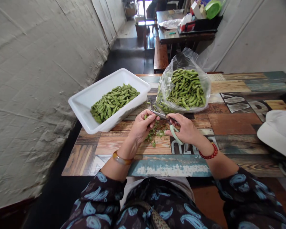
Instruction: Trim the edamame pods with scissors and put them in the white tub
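Note:
Between the fingertips of my left hand (143,125) is a green soybean pod (145,117), mostly covered by the fingers. My right hand (187,128) grips a pair of scissors (174,133) with pale green handles, its blades pointing left and reaching the left fingertips. Small green trimmings (153,135) lie on the table beneath both hands. To the left, a white plastic tub (82,105) holds a heap of pods (115,100). Behind my right hand stands an open clear plastic bag (165,81) full of pods (187,87).
The patchwork-wood table (235,119) spans the view. A white cap (277,130) rests at its right edge. A rough white wall (38,79) runs along the left. Farther back are a wooden bench (160,55) and another table (171,38) carrying a loaded black tray (200,26).

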`<control>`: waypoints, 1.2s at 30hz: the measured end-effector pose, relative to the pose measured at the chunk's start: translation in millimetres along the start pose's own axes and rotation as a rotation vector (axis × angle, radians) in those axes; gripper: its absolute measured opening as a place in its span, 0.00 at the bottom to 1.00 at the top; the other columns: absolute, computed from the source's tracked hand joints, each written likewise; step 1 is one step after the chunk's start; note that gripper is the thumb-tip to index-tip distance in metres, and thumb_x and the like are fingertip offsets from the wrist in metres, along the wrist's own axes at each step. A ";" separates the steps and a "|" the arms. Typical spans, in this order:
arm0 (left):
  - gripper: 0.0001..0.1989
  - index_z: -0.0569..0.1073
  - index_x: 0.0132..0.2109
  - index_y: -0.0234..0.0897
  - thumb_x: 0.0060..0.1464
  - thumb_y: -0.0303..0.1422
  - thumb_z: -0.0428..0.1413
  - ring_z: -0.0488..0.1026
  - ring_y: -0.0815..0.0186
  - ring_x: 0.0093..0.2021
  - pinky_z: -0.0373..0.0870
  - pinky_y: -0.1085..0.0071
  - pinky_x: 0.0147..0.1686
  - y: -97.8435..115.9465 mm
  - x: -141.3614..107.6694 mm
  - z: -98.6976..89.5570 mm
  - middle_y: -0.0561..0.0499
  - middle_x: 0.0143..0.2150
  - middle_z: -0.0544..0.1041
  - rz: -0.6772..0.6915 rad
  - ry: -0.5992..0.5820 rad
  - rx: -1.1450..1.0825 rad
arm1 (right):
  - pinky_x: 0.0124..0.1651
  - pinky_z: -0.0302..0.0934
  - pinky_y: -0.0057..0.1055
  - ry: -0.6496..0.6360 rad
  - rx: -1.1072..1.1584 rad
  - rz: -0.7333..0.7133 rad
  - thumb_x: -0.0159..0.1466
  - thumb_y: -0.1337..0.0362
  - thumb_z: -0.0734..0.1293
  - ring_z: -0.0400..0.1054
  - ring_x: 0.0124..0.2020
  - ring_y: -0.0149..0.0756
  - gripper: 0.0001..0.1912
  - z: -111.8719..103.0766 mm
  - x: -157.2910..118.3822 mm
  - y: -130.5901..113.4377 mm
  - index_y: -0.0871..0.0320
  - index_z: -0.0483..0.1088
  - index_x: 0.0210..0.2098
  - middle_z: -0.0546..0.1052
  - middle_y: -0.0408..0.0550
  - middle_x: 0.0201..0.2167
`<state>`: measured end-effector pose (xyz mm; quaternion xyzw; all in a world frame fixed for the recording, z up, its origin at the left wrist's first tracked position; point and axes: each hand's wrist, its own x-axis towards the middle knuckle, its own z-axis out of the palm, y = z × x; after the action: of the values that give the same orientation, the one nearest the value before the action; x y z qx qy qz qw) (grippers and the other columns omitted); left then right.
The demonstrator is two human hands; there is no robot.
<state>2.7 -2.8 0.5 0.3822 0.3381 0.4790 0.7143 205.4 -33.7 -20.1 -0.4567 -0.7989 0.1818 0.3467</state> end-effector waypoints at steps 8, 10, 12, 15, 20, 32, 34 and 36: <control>0.16 0.68 0.34 0.33 0.45 0.36 0.67 0.58 0.79 0.18 0.47 0.79 0.18 -6.7 0.0 0.9 0.52 0.27 0.76 -0.024 -0.035 0.002 | 0.43 0.67 0.38 -0.019 0.001 -0.030 0.59 0.56 0.71 0.67 0.36 0.40 0.26 -3.4 1.0 -1.7 0.55 0.64 0.54 0.73 0.50 0.40; 0.17 0.68 0.34 0.33 0.45 0.37 0.67 0.58 0.79 0.18 0.46 0.79 0.18 -5.8 0.0 1.0 0.52 0.26 0.75 -0.027 -0.045 0.003 | 0.43 0.67 0.38 -0.021 -0.003 -0.035 0.59 0.55 0.72 0.67 0.36 0.40 0.26 -3.9 0.9 -1.7 0.55 0.65 0.54 0.73 0.50 0.40; 0.17 0.68 0.34 0.33 0.46 0.38 0.66 0.58 0.79 0.18 0.46 0.79 0.18 -5.2 -0.1 1.2 0.53 0.26 0.75 -0.034 -0.075 0.009 | 0.41 0.68 0.37 -0.017 -0.009 -0.027 0.59 0.55 0.72 0.67 0.35 0.39 0.26 -3.4 0.4 -1.4 0.56 0.65 0.54 0.73 0.50 0.38; 0.16 0.68 0.34 0.33 0.49 0.40 0.64 0.57 0.78 0.18 0.46 0.78 0.19 -5.1 -0.8 0.8 0.53 0.26 0.73 -0.036 -0.123 0.060 | 0.39 0.68 0.38 0.002 -0.022 -0.019 0.60 0.54 0.71 0.68 0.33 0.39 0.27 -1.1 -0.7 0.0 0.58 0.66 0.54 0.73 0.50 0.37; 0.15 0.68 0.34 0.34 0.55 0.42 0.59 0.54 0.77 0.21 0.46 0.76 0.21 -6.4 -0.8 -4.5 0.55 0.26 0.70 0.020 -0.142 0.245 | 0.44 0.70 0.40 0.046 -0.033 -0.051 0.60 0.52 0.71 0.73 0.39 0.44 0.25 1.3 -2.1 5.2 0.58 0.69 0.53 0.78 0.54 0.41; 0.09 0.68 0.34 0.36 0.59 0.37 0.52 0.51 0.74 0.21 0.47 0.76 0.20 -1.6 1.3 -6.9 0.58 0.22 0.57 0.046 -0.119 0.495 | 0.50 0.71 0.39 0.041 -0.055 -0.008 0.60 0.57 0.72 0.77 0.46 0.46 0.22 -0.9 -1.9 15.3 0.57 0.73 0.53 0.80 0.53 0.46; 0.11 0.70 0.35 0.36 0.59 0.39 0.52 0.50 0.75 0.20 0.46 0.76 0.19 -2.9 2.6 -8.7 0.58 0.21 0.57 0.001 -0.151 0.459 | 0.50 0.71 0.39 0.103 -0.038 0.015 0.60 0.56 0.72 0.77 0.46 0.47 0.23 0.0 -0.4 16.1 0.58 0.74 0.52 0.81 0.53 0.46; 0.13 0.71 0.35 0.35 0.58 0.41 0.53 0.52 0.75 0.20 0.46 0.76 0.19 -4.5 4.1 -10.4 0.57 0.22 0.59 -0.005 -0.158 0.461 | 0.50 0.72 0.39 0.159 -0.010 0.031 0.59 0.56 0.73 0.77 0.45 0.46 0.23 1.0 1.1 16.6 0.57 0.75 0.51 0.81 0.53 0.45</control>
<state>-2.9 2.2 -8.9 0.5704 0.3828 0.3559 0.6336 214.3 -24.2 -30.5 -0.4838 -0.7625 0.1462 0.4040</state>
